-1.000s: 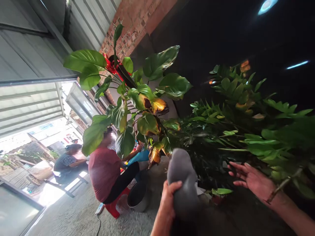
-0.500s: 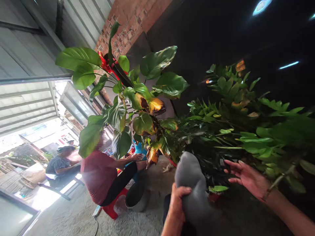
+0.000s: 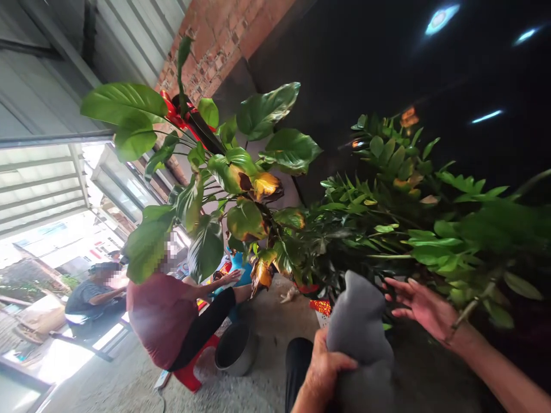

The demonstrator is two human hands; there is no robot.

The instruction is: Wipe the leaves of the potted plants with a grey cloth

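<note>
My left hand [image 3: 325, 367] is closed round a soft grey cloth [image 3: 361, 327], thumb lying across its front. The cloth stands up from the grip and its lower part blurs into shadow. To the right, my right hand [image 3: 424, 304] reaches in among the dark foliage with its fingers apart and nothing visible in them. Close about it is a leafy green plant [image 3: 434, 246], with a thick stem crossing in front of my wrist. Some of the fingertips are lost against the dark leaves.
A tall broad-leaved plant [image 3: 206, 241] with yellowed leaves stands ahead. Behind it a person in a red shirt [image 3: 161, 315] sits on a red stool [image 3: 189, 376], beside a grey bucket [image 3: 235, 350]. Another person [image 3: 94, 292] sits farther left. A dark shiny panel [image 3: 365, 63] rises behind the plants.
My left hand has moved slightly right with the cloth, which now stands closer to my right hand. The view has turned a little, shifting the surroundings left. My right hand stays open.
</note>
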